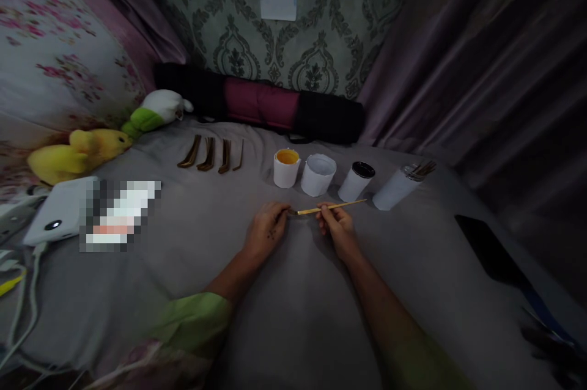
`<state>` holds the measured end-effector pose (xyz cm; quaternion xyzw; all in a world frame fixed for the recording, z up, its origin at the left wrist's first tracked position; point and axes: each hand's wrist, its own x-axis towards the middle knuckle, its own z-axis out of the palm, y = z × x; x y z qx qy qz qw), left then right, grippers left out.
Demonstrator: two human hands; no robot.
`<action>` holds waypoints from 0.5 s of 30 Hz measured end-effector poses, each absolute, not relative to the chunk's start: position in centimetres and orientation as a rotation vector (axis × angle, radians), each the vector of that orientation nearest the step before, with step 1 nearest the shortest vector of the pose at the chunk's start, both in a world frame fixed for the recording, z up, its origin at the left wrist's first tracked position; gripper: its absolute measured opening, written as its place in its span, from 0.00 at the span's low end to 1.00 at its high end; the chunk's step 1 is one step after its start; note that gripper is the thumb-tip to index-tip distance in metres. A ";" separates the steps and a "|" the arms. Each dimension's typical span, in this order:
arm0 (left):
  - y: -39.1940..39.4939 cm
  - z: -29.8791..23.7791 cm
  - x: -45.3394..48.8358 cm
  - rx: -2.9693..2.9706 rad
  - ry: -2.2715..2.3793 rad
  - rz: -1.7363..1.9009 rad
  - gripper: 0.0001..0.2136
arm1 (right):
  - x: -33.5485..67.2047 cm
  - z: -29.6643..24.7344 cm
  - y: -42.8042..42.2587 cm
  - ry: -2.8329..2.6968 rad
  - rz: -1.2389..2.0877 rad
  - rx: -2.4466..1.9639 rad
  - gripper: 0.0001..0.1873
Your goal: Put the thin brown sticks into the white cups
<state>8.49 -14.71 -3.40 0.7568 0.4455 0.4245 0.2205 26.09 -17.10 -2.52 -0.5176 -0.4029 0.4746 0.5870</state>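
A thin golden utensil (353, 203) lies level between both hands, just above the grey sheet (284, 316). My left hand (266, 230) pinches its near end, fingers closed. My right hand (338, 226) grips the handle's middle with curled fingers, and the far tip points right toward the cups. Behind stand a white cup with a yellow inside (287, 167), a white cup (318, 174), a black-rimmed cup (358, 181), and a tilted cup (397, 187) holding several utensils.
Several golden utensils (211, 154) lie in a row at the back left. Yellow and green plush toys (92, 148), a white power bank (62, 209) with cables, a dark bolster (261, 103) and a black phone (490, 252) surround the sheet.
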 end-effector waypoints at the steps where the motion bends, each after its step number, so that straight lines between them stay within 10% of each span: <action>1: -14.7 -3.3 8.6 2.029 1.250 1.176 0.10 | 26.2 -2.6 -17.0 -0.933 1.096 -1.212 0.20; 15: -14.9 -2.2 9.7 1.121 1.106 1.034 0.10 | 26.5 -2.4 -17.0 -0.936 1.007 -1.269 0.19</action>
